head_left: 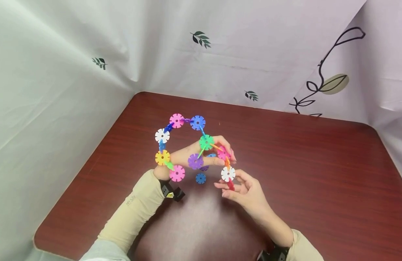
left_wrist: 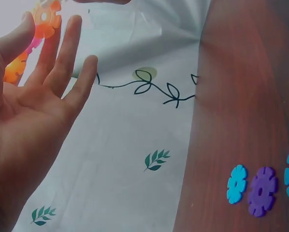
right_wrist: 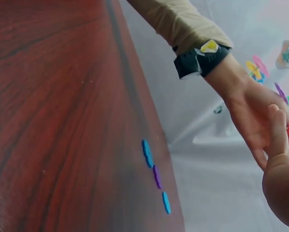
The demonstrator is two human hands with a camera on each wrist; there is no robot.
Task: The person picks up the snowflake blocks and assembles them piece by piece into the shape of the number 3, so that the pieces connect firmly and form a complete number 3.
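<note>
A chain of linked plastic snowflake discs (head_left: 176,120) in many colours hangs in a curved loop in the head view. My left hand (head_left: 189,150) pinches the chain at a pink disc (head_left: 223,153) between thumb and forefinger, and the loop lies over its wrist side. In the left wrist view its other fingers (left_wrist: 81,87) are spread and an orange disc (left_wrist: 48,19) shows by the thumb. My right hand (head_left: 250,192) pinches a red disc (head_left: 231,185) at the chain's lower end, just below a white disc (head_left: 228,174).
On the brown table (head_left: 318,181) lie a blue disc (head_left: 200,178), a purple disc (left_wrist: 263,191) and another blue disc (left_wrist: 237,184) in a row under the hands. A pale curtain (head_left: 220,65) with leaf prints stands along the table's back and left edges.
</note>
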